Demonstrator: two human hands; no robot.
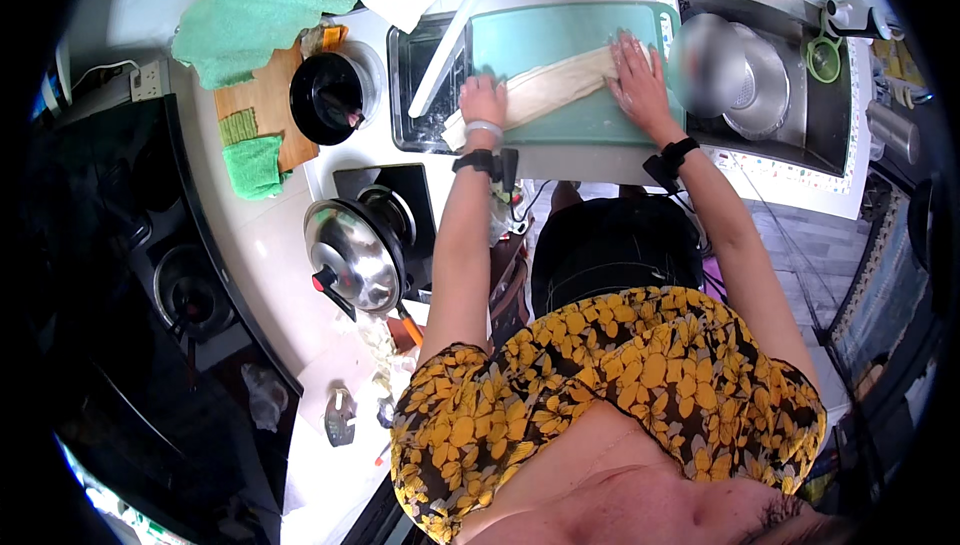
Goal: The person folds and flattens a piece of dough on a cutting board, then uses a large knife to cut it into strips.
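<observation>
A long, flat folded strip of pale dough [555, 87] lies slantwise on a green translucent cutting board [555, 27]. My left hand [484, 102] rests on its lower left part, fingers pointing away from me. My right hand [636, 76] lies over the upper right end with its fingers spread and whitish with what looks like flour. Both palms face down, and neither hand is closed around the dough. The dough's left tip reaches over a black tray [427, 128] beside the board. A long white rod, perhaps a rolling pin [450, 46], lies across that tray.
At the right is a sink [821, 121] with a metal colander [765, 87] and a green strainer [823, 58]. Left of the tray stands a black pot [304, 98] by a wooden board [289, 140] with green cloths [255, 166]. A lidded wok [360, 252] sits nearer me.
</observation>
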